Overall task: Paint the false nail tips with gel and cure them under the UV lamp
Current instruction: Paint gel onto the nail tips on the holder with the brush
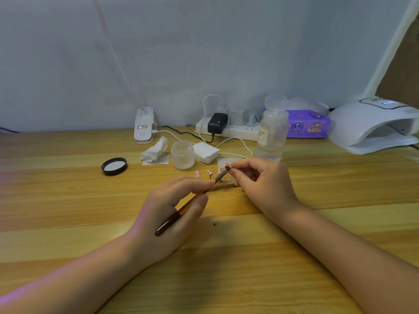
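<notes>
Left hand (174,205) grips brush (192,200) — right hand (260,180) pinches nail tip (227,166) | wooden table (317,223)

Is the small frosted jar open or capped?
Open: the frosted jar has no cap, and a black lid lies upturned on the table to its left.

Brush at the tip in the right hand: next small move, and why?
Probably stroke the brush along the nail tip. The left hand grips the brush with its bristle end already at the tip that the right hand pinches. Other tips wait on the stand, and the UV lamp sits far right, so curing likely comes later.
</notes>
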